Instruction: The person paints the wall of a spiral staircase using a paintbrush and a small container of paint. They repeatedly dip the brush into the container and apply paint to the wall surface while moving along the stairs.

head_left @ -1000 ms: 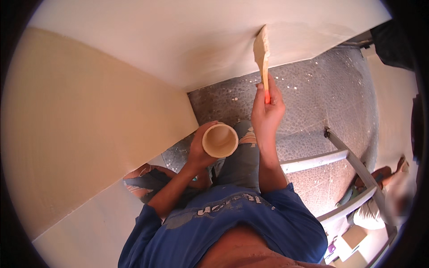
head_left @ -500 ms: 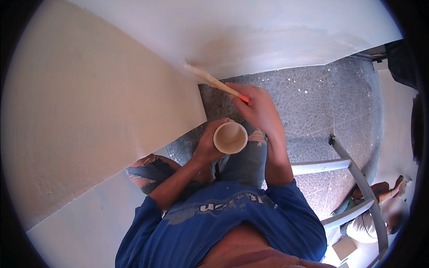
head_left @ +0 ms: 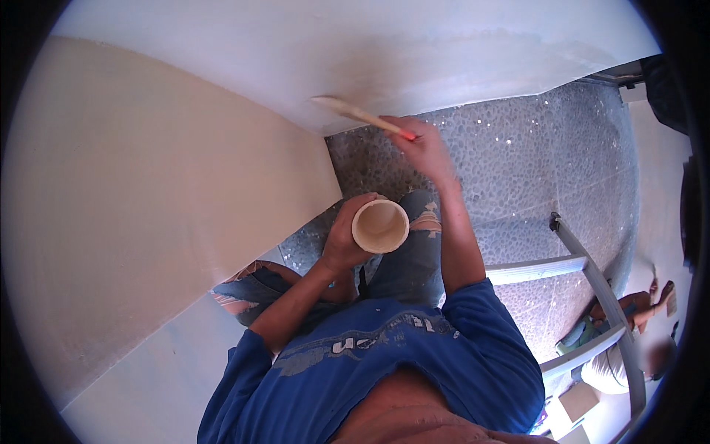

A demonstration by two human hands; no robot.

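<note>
Brush [head_left: 355, 113] out at the far end of the reach, and it's the right hand [head_left: 429, 152] that has it, fingers closed around the red-tipped handle! The pale bristle end points left, right by the corner where the white far wall [head_left: 473, 44] meets the beige left wall [head_left: 148, 192]; whether it touches the white surface, one cannot tell from here. A soft shadow lies on that wall just beyond the bristles.

Nearer in, and a little left, the left hand [head_left: 344, 240] has the cup [head_left: 400, 226], fingers curled around its left side, mouth turned up to view. Round, cream-coloured, smeared pale on the inside, it sits in front of the ripped jeans [head_left: 403, 274].

And there's writing in play: across the chest of the blue shirt [head_left: 473, 348] runs a band of pale block letters, worn, cracked and bent by the folds, with a grey patch of print on the left.

Over to the right, a metal ladder [head_left: 606, 292] stands on the grey pebbled floor [head_left: 510, 177], which is flecked with white spots. Beyond its rails, low at the far right, a co-worker in a white top [head_left: 606, 374] is bent by the wall, too small to make out what the hands are doing. A brown box [head_left: 579, 402] lies close by, and a dark cloth-like shape [head_left: 665, 96] hangs at the far right.
</note>
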